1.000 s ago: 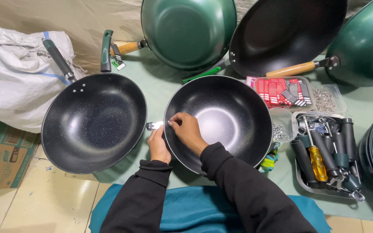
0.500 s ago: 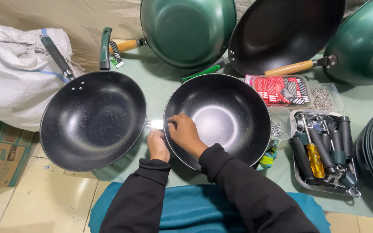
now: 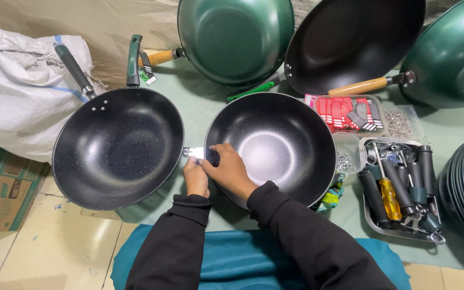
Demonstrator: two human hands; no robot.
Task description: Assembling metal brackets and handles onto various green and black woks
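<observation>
Now | both hands at the near-left rim of the handleless black wok [image 3: 275, 147] on the green mat [image 3: 200, 107] | left hand [image 3: 195, 180] fingers pinch a small shiny metal bracket [image 3: 193, 152] outside the rim | right hand [image 3: 231, 171] fingers curl over the rim, pressing inside | step: seemingly fitting the bracket; calls for steady alignment | second wok [image 3: 116, 147] just left.

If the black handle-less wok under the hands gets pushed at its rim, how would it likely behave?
The round black speckled wok looks rigid, so it would probably keep its shape. Its curved bowl suggests it may rock or tip rather than slide flat. The right hand and left hand at its rim probably steady it.
</observation>
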